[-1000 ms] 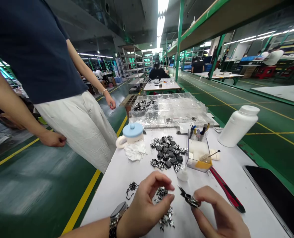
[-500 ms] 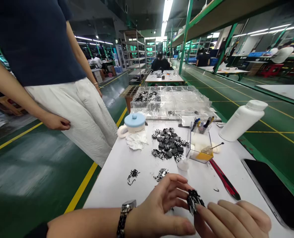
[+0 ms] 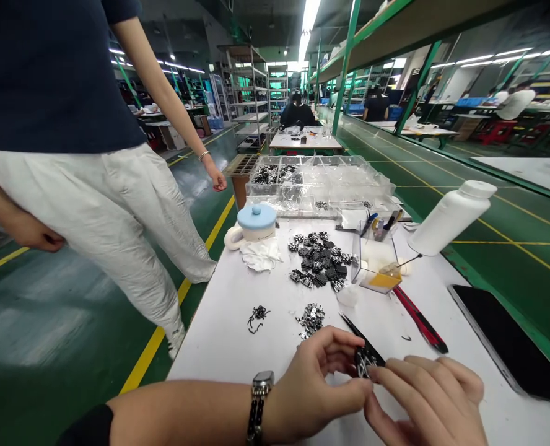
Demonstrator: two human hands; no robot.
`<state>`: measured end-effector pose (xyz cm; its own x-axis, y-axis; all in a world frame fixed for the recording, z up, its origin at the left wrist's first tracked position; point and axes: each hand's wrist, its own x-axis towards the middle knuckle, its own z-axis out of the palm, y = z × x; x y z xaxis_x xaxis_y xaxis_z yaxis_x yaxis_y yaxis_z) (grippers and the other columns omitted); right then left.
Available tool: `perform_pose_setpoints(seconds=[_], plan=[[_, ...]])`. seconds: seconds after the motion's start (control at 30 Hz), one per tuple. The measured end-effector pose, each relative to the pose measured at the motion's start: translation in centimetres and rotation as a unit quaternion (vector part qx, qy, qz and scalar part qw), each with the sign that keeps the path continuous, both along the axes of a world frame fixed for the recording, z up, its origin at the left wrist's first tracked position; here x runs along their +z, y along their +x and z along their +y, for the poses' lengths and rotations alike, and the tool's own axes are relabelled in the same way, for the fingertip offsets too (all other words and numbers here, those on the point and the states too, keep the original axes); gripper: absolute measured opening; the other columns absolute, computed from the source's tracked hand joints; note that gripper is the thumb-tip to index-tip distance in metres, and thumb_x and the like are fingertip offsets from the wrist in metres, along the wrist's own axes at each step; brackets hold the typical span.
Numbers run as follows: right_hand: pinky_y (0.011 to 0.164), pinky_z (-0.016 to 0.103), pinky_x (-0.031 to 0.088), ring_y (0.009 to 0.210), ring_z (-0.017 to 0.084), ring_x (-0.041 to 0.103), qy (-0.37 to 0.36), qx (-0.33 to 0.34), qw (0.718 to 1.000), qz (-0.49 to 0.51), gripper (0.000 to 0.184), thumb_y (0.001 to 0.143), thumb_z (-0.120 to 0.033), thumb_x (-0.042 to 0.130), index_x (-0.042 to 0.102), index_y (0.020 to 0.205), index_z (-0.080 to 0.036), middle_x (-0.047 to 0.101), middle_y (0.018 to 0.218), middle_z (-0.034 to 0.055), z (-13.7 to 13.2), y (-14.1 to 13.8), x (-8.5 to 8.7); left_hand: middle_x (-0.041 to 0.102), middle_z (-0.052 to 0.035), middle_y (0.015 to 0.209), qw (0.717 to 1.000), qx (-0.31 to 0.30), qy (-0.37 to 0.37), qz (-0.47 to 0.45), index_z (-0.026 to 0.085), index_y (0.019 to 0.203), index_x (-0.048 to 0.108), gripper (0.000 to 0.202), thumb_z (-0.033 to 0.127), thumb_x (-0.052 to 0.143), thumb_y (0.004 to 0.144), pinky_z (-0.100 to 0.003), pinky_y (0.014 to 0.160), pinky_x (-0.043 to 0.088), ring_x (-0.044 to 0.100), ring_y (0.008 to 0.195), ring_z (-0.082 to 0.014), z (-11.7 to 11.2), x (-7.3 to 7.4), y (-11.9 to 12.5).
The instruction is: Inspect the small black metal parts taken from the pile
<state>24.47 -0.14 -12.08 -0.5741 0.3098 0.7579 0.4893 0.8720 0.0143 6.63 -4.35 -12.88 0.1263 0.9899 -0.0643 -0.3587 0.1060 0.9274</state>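
My left hand [image 3: 319, 378], a watch on its wrist, has its thumb and fingers curled round a small black part with silver metal pieces [image 3: 365, 360]. From the other side, my right hand [image 3: 430, 396] pinches the same part with its fingertips. A black pointed tool [image 3: 356, 331] like tweezers sticks out beyond the part; whether a hand holds it I cannot tell. Small silver pieces [image 3: 312, 319] lie just past my left hand. Farther off is a pile of similar black-and-silver parts [image 3: 321, 263]. Thin black bent pieces [image 3: 258, 316] lie to the left.
Around the pile stand a lidded cup [image 3: 256, 223], a crumpled white cloth [image 3: 261, 255], a clear tool box [image 3: 379, 272] and a white bottle [image 3: 451, 220]. A red-black cutter [image 3: 421, 319] and phone [image 3: 511, 353] lie right. Divided trays [image 3: 321, 186] are behind. A person [image 3: 140, 192] stands left.
The pointed black tool now shows beyond my hands. Both hands keep the part, which has turned slightly. The standing person has shifted, with one arm swung forward toward the trays.
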Motion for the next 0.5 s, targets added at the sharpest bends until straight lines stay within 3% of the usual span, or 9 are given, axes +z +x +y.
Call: perform_pose_setpoints(seconds=[0.1, 0.23, 0.33, 0.5], plan=[[0.068, 0.037, 0.037, 0.068, 0.019, 0.058, -0.091, 0.006, 0.993, 0.078, 0.031, 0.074, -0.026, 0.067, 0.057, 0.103, -0.020, 0.062, 0.079, 0.0026, 1.5, 1.4, -1.0, 0.066, -0.0112, 0.094, 1.000, 0.008, -0.021, 0.005, 0.012, 0.100, 0.061, 0.037, 0.017, 0.075, 0.066, -0.032, 0.083, 0.048, 0.061, 0.090, -0.0202, 0.1, 0.1, 0.0], [0.070, 0.035, 0.044, 0.075, 0.019, 0.053, -0.317, -0.019, 0.929, 0.193, 0.024, 0.087, -0.032, 0.054, 0.051, 0.109, -0.022, 0.053, 0.082, 0.0030, 4.7, 2.1, -2.0, 0.067, -0.0127, 0.094, 1.000, 0.011, -0.021, 0.002, 0.012, 0.101, 0.061, 0.037, 0.019, 0.074, 0.067, -0.034, 0.082, 0.050, 0.063, 0.087, -0.0215, 0.3, 0.2, -0.3], [0.066, 0.031, 0.046, 0.073, 0.017, 0.054, -0.426, -0.057, 0.895, 0.117, 0.026, 0.090, -0.041, 0.051, 0.049, 0.108, -0.022, 0.055, 0.083, 0.0019, 6.7, 0.8, -2.1, 0.067, -0.0107, 0.092, 1.000, 0.014, 0.001, 0.004, 0.013, 0.104, 0.061, 0.037, 0.018, 0.072, 0.069, -0.034, 0.080, 0.051, 0.063, 0.083, -0.0197, 0.6, 0.2, -0.6], [0.056, 0.030, 0.042, 0.062, 0.016, 0.054, -0.460, -0.090, 0.883, 0.011, 0.043, 0.081, -0.047, 0.062, 0.051, 0.111, -0.018, 0.057, 0.083, 0.0032, 8.0, -2.2, -2.6, 0.068, -0.0080, 0.093, 0.998, 0.030, 0.048, 0.015, 0.015, 0.107, 0.061, 0.037, 0.014, 0.071, 0.071, -0.030, 0.083, 0.052, 0.063, 0.089, -0.0189, 1.2, 0.3, -1.3]])
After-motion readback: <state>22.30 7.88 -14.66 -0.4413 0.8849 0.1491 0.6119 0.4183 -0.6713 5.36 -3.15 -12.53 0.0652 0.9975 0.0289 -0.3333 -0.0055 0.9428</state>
